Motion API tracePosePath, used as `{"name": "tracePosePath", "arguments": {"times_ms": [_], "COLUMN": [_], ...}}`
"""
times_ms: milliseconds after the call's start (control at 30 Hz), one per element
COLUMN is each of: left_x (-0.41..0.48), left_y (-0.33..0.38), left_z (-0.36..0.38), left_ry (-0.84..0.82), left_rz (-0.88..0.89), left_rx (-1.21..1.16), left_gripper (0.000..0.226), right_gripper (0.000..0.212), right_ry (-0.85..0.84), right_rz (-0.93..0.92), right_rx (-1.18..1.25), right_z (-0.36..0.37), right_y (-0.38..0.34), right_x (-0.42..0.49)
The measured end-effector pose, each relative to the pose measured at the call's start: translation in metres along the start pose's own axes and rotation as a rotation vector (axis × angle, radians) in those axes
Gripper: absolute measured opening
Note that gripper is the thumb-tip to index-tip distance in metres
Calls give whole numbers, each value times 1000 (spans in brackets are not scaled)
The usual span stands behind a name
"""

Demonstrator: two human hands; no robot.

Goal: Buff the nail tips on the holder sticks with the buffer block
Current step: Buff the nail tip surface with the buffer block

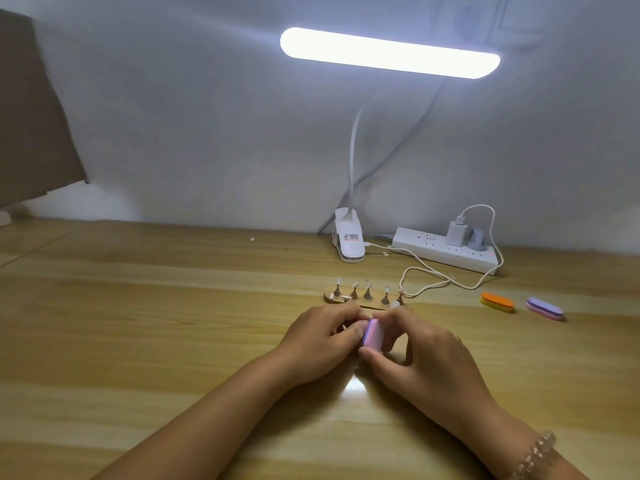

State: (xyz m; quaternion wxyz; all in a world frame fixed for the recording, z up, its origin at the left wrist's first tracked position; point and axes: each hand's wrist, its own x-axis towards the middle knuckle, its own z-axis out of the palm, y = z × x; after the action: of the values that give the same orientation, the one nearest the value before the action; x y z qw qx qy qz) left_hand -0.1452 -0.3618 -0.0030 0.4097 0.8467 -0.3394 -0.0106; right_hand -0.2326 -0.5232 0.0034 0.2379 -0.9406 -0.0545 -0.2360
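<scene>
Primary light source: one lit lamp bar (389, 53), high at centre-right. Its face is overexposed to plain white with no surface detail, and a pale haze spreads from it across the wall (207, 116). Illumination on the counter (138, 323) is moderate and cool. One bright glare patch (353, 388) sits on the glossy counter surface between the wrists. Soft, diffuse shadows lie under the left hand (322, 341) and the right hand (415, 355). The brown panel (31, 116) at far left is dim. Wide-angle distortion bows the counter's plank lines near the frame borders. Overall sharpness is low, and small objects appear smeared.
</scene>
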Motion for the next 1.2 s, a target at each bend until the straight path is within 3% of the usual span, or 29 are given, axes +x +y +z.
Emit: {"name": "tracePosePath", "arguments": {"times_ms": [133, 300, 433, 567, 700, 833, 967, 1200], "left_x": [1, -2, -1, -2, 0, 1, 3, 3], "left_y": [2, 4, 2, 1, -1, -6, -7, -8], "left_z": [0, -1, 0, -1, 2, 3, 6, 5], "left_ry": [-6, -12, -19, -5, -13, -8, 1, 35], "left_rz": [-13, 11, 4, 24, -3, 13, 4, 36], "left_rx": [-29, -33, -71, -90, -113, -155, -237, -289], "left_gripper": [18, 34, 23, 34, 19, 18, 15, 20], "right_gripper": [38, 40, 40, 42, 41, 34, 36, 43], "right_ry": [112, 11, 118, 8, 74, 18, 148, 76], "right_rz": [72, -63, 44, -55, 63, 32, 137, -30], "right_rx": [37, 16, 78, 75, 104, 106, 198, 35], "right_z": [1, 2, 5, 5, 5, 8, 4, 7], "right_y": [6, 2, 12, 7, 14, 11, 16, 6], "right_x": [10, 0, 11, 1, 11, 6, 9, 3]}}
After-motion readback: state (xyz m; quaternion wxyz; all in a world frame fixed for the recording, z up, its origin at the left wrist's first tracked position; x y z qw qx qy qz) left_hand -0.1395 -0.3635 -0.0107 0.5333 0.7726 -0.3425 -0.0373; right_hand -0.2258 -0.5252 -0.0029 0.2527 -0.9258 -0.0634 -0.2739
